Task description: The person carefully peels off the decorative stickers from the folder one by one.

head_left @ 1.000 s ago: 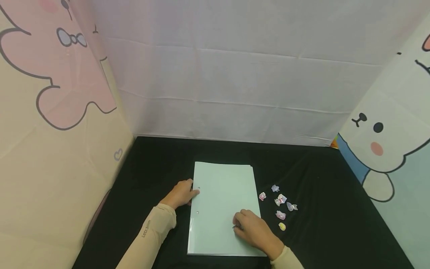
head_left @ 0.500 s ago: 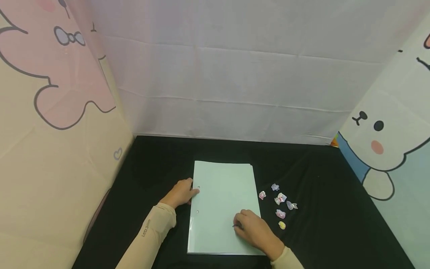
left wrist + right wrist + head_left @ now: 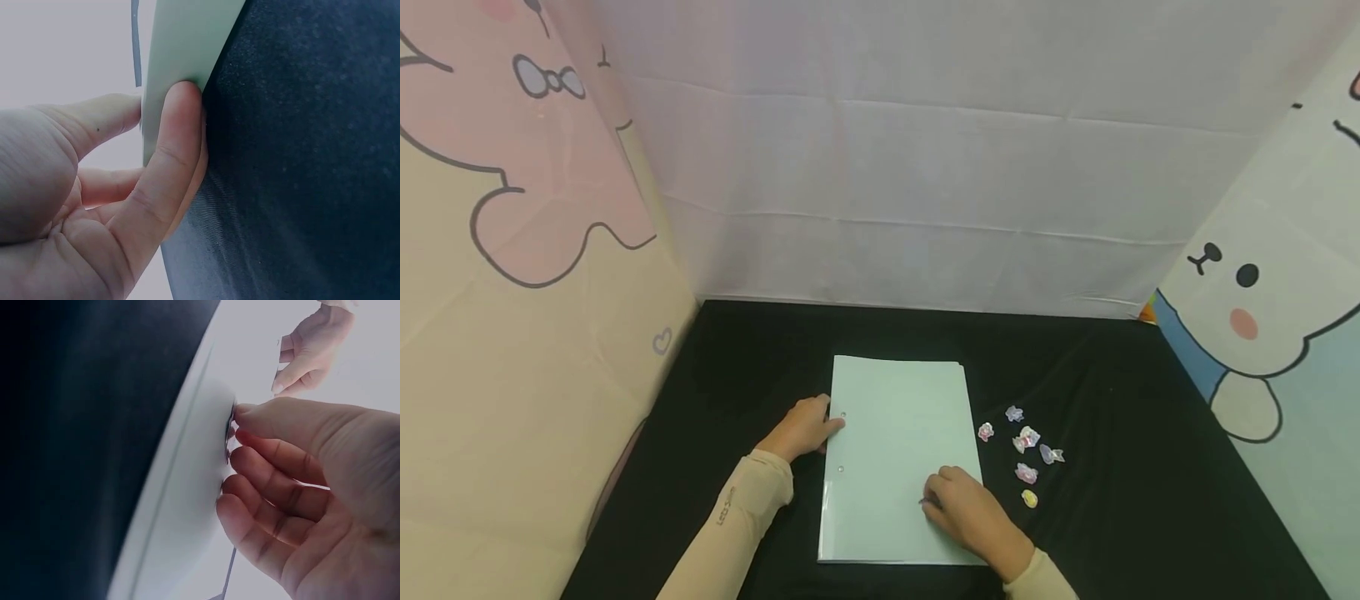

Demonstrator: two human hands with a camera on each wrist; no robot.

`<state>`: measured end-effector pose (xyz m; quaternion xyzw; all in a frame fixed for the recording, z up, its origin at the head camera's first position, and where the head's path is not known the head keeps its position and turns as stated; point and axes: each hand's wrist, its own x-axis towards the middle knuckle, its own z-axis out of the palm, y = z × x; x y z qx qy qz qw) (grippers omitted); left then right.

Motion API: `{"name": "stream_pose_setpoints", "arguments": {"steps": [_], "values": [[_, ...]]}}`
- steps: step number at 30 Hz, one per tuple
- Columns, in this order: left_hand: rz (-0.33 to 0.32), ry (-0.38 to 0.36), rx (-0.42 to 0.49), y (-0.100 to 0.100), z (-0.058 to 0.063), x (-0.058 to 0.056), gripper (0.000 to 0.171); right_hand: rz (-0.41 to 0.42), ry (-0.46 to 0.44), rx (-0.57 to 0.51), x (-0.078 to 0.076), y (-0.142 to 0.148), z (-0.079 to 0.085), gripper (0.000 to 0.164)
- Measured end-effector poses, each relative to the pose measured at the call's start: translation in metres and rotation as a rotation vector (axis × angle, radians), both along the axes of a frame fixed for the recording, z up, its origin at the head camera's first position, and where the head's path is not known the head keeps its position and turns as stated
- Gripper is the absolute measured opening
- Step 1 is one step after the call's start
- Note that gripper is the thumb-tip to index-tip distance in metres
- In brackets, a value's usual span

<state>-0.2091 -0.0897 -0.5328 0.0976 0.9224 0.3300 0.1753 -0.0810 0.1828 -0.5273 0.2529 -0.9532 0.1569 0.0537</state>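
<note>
A pale green binder with two small metal rivets near its left side lies flat on the black cloth. My left hand grips its left edge; in the left wrist view the thumb lies at the cover side and the fingers against the spine. Over the lower right of the cover, my right hand has curled fingers and pinches a small dark thing at the surface. The right wrist view shows this dark thing between thumb and fingertips, mostly hidden; its kind is unclear.
Right of the binder lie several small shiny charms, among them a pink flower-like one, a bow-shaped one and a yellow one. Black cloth covers the table. Printed fabric and a white sheet wall it in.
The head view has tilted slightly, so the scene sits a little higher. Both hands keep their places on the binder, and the charms lie as before.
</note>
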Motion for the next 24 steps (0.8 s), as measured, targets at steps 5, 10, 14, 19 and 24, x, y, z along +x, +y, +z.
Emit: {"name": "stream_pose_setpoints", "arguments": {"steps": [5,10,14,19,24], "values": [[-0.005,0.001,-0.003,0.001,0.002,0.000,0.032,-0.005,0.019,-0.007,0.001,-0.001,0.000,0.017],[-0.003,-0.003,-0.003,0.002,0.003,0.000,0.031,0.005,0.054,-0.033,0.003,-0.005,-0.001,0.015],[-0.014,0.013,-0.001,0.002,0.004,-0.001,0.032,-0.014,0.069,-0.031,0.003,-0.007,-0.002,0.016],[-0.012,0.002,-0.008,0.003,0.004,0.001,0.035,-0.042,0.049,-0.052,0.005,-0.009,-0.001,0.018],[-0.010,0.014,-0.016,0.002,0.003,0.002,0.033,-0.077,0.037,-0.069,0.006,-0.013,0.000,0.020]]}}
